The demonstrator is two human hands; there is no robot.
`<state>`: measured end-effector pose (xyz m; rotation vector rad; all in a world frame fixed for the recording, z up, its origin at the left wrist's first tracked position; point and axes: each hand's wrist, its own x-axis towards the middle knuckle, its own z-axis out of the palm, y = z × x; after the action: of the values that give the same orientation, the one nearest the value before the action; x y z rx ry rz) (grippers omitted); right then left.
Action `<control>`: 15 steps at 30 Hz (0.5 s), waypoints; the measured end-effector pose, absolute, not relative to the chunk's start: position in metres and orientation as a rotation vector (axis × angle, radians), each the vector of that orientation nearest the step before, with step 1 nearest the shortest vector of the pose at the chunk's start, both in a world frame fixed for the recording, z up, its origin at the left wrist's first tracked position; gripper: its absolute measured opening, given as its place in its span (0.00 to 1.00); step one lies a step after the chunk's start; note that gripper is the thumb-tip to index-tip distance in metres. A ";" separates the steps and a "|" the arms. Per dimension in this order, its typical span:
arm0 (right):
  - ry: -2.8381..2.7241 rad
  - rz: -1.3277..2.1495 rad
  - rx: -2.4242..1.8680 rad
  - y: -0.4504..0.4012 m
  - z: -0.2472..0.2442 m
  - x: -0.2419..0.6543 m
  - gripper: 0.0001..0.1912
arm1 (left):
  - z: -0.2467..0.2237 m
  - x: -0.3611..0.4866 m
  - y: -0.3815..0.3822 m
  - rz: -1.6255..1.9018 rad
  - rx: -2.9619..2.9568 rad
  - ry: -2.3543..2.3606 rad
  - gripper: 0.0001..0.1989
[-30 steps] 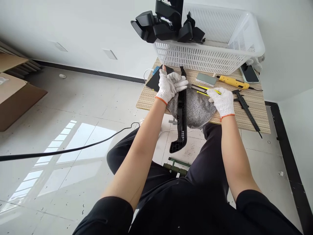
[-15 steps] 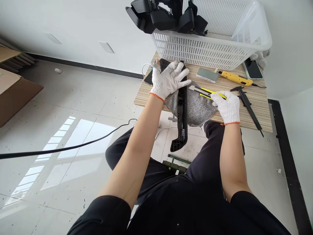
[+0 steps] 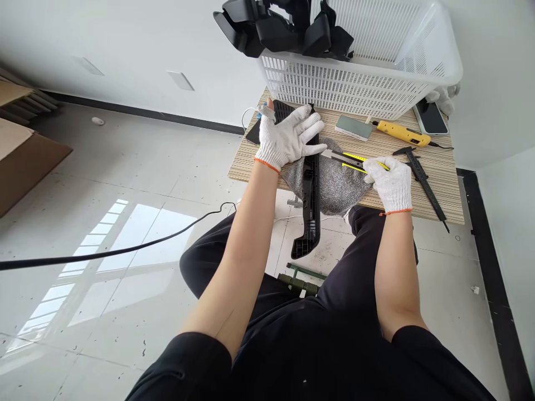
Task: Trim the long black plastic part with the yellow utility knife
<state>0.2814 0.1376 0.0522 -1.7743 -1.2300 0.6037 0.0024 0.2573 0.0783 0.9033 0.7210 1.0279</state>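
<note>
My left hand (image 3: 288, 136), in a white glove with an orange cuff, lies with its fingers spread across the upper part of a long black plastic piece (image 3: 310, 206). The lower end of that piece hangs past the table's front edge. In my gloved right hand (image 3: 388, 181) is a yellow and black utility knife (image 3: 353, 160), its blade pointing left close to my left fingertips. Whether the blade touches the glove or the piece I cannot tell. Beneath both lies a grey cloth (image 3: 340, 186).
A white basket (image 3: 363, 86) with black parts (image 3: 284, 33) stands at the table's back. Right of my hands are a sharpening block (image 3: 353, 127), a yellow tool (image 3: 402, 134), a black caliper (image 3: 426, 186) and a phone (image 3: 432, 117). A cardboard box (image 3: 31, 161) is at the left.
The knife has shifted slightly, and its blade tip is now nearer my left fingers. My left hand has hardly moved, and its fingers remain spread.
</note>
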 end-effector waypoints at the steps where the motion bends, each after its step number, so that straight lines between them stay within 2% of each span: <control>1: -1.203 0.599 -1.768 0.138 0.052 0.282 0.17 | 0.078 0.003 0.257 1.031 0.895 0.726 0.43; 10: -1.023 0.638 -1.673 0.151 0.047 0.285 0.17 | 0.083 -0.009 0.232 1.175 0.951 0.552 0.43; 13: -1.083 0.618 -1.681 0.151 0.045 0.287 0.18 | 0.069 -0.019 0.227 1.221 1.249 0.688 0.46; 15: -1.130 0.585 -1.685 0.150 0.045 0.287 0.19 | 0.055 -0.023 0.224 1.192 1.573 0.651 0.51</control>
<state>0.2869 0.1501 0.0445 -1.6847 -1.1299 0.5850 -0.0225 0.2237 0.0547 1.5725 0.6515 1.1919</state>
